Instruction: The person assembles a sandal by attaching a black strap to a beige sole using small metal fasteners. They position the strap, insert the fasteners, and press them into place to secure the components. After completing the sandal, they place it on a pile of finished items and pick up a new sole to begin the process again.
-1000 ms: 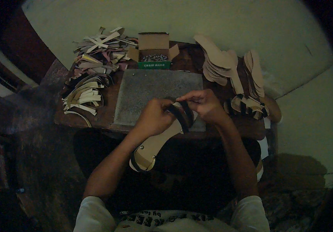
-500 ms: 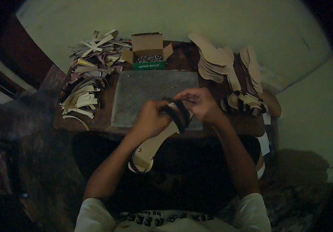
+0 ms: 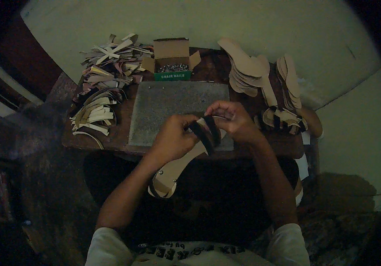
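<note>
Left hand (image 3: 175, 136) and right hand (image 3: 238, 123), centre frame, grip a tan sandal (image 3: 179, 167) at its dark-strapped end; green box (image 3: 172, 76) stands upper centre.

With my left hand (image 3: 175, 137) I grip the strap end of a tan, foot-shaped sandal with dark curved bands (image 3: 178, 165), while the bent fingers of my right hand (image 3: 237, 125) close on its far end, above a grey rectangular slab (image 3: 168, 98) on the dark brown wooden table (image 3: 268, 146). Beyond the slab stands an open, green-fronted cardboard box (image 3: 173, 76) of small shiny nails (image 3: 173, 68), between heaped pale and dark curved strips (image 3: 95, 116) to my left and fanned tan sole-shaped pieces (image 3: 246, 68) to my right.
</note>
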Demonstrator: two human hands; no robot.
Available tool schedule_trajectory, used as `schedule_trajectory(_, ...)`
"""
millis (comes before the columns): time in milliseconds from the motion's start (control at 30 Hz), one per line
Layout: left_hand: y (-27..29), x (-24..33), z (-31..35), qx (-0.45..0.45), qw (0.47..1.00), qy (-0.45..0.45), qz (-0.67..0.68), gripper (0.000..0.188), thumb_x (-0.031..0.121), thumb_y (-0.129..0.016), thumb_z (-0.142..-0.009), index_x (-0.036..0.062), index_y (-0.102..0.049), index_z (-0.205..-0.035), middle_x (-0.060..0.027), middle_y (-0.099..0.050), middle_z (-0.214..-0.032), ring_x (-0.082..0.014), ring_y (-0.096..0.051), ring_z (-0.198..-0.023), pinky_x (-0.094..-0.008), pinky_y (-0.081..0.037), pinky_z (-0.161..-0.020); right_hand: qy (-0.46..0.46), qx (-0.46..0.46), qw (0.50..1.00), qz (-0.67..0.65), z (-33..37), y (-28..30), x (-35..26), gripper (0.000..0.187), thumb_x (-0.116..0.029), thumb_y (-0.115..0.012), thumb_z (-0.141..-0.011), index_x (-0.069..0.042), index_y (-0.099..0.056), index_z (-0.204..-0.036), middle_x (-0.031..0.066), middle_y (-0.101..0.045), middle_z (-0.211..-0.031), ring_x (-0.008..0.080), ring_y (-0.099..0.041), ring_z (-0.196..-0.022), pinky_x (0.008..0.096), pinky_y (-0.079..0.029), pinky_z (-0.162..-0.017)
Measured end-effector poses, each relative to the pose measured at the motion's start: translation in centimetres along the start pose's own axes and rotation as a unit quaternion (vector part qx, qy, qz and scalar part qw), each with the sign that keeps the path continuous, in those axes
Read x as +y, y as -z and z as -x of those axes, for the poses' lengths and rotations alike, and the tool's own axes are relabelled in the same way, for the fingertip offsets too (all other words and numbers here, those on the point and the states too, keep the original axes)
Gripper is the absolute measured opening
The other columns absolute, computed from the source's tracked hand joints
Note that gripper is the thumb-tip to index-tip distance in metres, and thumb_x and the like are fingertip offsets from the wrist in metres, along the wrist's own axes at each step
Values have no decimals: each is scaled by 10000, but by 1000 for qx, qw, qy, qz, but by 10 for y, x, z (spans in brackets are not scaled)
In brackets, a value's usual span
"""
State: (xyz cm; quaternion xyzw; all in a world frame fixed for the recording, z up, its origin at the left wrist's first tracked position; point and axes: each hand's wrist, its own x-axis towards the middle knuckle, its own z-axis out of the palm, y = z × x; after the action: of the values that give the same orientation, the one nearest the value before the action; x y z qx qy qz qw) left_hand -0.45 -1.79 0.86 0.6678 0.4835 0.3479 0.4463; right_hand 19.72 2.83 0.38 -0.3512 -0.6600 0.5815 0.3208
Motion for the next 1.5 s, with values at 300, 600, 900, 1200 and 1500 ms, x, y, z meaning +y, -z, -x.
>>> schedule_trajectory(300, -3, 0, 1, 9, 1000, 15, 22, 179, 162, -643, -862, -6, -689, -906, 1, -598, -645, -59, -509, -576, -272, -404, -497, 13, 27, 999, 32, -1, -3, 0, 156, -20, -633, -850, -2, -637, -1004, 50, -670, -927, 134, -632, -903, 298, -512, -795)
schedule_trajectory(600, -5, -18, -5, -12, 998, 39, 45, 143, 109, -635, -859, 11, -696, -945, -3, -659, -790, -67, -545, -720, -269, -447, -624, 35, -12, 999, 39, -1, 3, 5, 218, 30, -566, -847, 6, -641, -1051, 70, -662, -1007, 154, -620, -989, 324, -488, -902)
schedule_trajectory(900, -4, -18, -6, -13, 988, 36, 152, 211, 125, -734, -787, 42, -673, -971, -37, -654, -792, -94, -598, -719, -276, -479, -637, 9, 20, 998, 66, 0, 0, -8, 178, -14, -603, -861, -8, -656, -1031, 34, -671, -950, 122, -613, -941, 315, -493, -854)
schedule_trajectory(1200, 1, -10, -4, -40, 990, 78, 113, 142, 77, -695, -827, 51, -660, -963, -10, -653, -782, -62, -564, -630, -241, -441, -538, -8, -36, 999, 34, -1, 7, -1, 224, 1, -621, -847, 3, -655, -1069, 62, -673, -1036, 136, -613, -1001, 300, -474, -906)
schedule_trajectory(1500, -5, -25, -9, -20, 988, 112, 104, 197, 109, -691, -821, 12, -661, -990, -65, -665, -788, -120, -638, -702, -266, -501, -610, -96, 31, 992, 72, -3, 4, 2, 239, -9, -592, -883, -37, -663, -1110, 27, -670, -1033, 100, -602, -949, 278, -488, -828)
